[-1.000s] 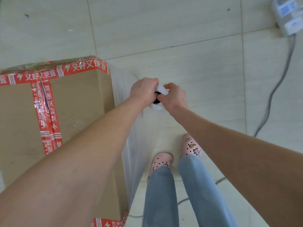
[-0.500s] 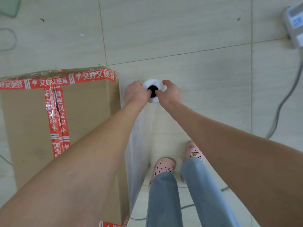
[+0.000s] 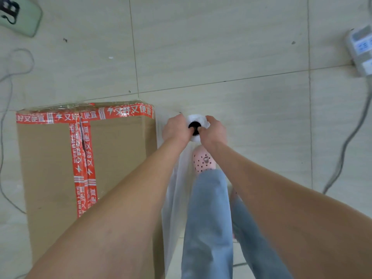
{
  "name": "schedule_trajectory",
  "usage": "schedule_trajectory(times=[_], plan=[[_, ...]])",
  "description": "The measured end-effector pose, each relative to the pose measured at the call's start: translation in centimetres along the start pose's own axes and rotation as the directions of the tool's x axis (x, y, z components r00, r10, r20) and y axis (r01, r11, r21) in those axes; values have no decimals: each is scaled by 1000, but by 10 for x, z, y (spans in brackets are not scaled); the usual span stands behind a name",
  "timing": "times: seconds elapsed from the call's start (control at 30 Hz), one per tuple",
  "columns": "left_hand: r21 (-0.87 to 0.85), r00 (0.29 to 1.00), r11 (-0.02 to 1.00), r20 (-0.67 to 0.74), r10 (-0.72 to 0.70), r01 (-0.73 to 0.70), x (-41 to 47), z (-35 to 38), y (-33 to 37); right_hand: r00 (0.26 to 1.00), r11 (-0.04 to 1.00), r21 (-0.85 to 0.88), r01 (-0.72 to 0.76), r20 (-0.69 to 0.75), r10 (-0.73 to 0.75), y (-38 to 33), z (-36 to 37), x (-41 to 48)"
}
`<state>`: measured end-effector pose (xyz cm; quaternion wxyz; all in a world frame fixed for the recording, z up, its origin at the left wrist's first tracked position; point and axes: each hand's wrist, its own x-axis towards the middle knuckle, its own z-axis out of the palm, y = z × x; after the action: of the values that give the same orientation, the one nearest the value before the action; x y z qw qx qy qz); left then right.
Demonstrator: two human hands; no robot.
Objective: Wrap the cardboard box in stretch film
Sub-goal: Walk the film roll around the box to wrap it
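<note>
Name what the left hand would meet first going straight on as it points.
The film roll, which the left hand grips; past that, apparently only floor tiles, though depth is unclear.

Faded blue jeans [image 3: 207,218] and a pink clog [image 3: 203,163] dotted with dark holes.
</note>
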<state>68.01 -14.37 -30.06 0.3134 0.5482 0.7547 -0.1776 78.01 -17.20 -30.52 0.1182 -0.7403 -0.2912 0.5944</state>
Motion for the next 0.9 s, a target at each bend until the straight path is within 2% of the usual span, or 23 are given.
schedule_trajectory(times=[0.13,0.27,0.33,0.4,0.47,0.53,0.63,0.7,0.8,0.9], plan=[[133,973,965,-7,230,-227,3,-5,3,998,993,95,-68,-2,68,-2,1,3],[356,860,785,148,488,-506,13,-14,14,987,971,182,-153,-29,161,1,3,6],[399,806,703,221,549,-588,20,-18,18,983,967,200,-155,-67,172,0,8,7],[408,782,671,240,575,-619,30,-22,21,982,975,180,-133,-107,154,-5,12,11],[406,792,684,224,568,-606,39,-27,20,986,989,107,-100,-125,113,-12,14,16],[373,833,748,165,529,-549,47,-32,17,991,999,13,-48,-126,49,-23,12,21],[252,924,890,53,379,-380,60,-41,11,993,999,-35,28,-113,-32,-48,10,35],[174,966,951,21,258,-257,68,-51,9,991,998,-30,56,-120,-59,-63,10,44],[169,985,971,35,167,-170,76,-64,6,996,999,-16,-28,-88,27,-72,16,46],[195,973,953,53,223,-230,78,-69,4,980,972,130,-194,-19,198,-69,22,40]])
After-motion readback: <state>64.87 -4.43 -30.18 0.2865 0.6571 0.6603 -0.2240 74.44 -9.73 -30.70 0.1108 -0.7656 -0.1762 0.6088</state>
